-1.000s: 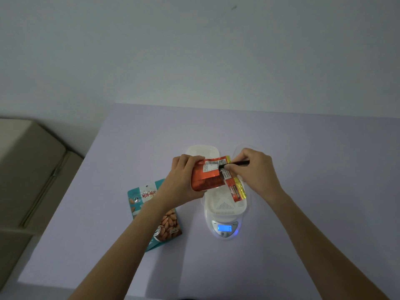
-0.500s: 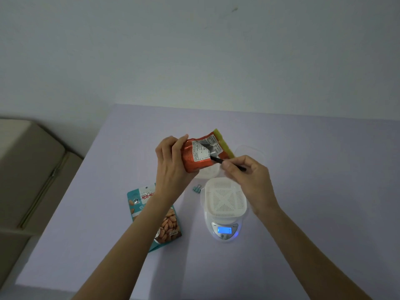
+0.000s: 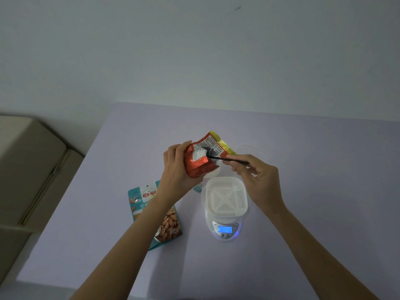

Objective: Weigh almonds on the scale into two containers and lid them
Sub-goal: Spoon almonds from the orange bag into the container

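Head view: pouch (image 3: 198,167) now clear of scale (image 3: 225,237), in left fingers' (image 3: 172,152) grip; utensil (image 3: 218,158) in right fingers' (image 3: 239,162) pinch.

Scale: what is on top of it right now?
A white slotted basket sits on the scale and looks empty. The basket covers the scale's platform, so anything beneath it cannot be seen.

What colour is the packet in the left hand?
The packet is shiny orange-red with a yellow top edge; head view.
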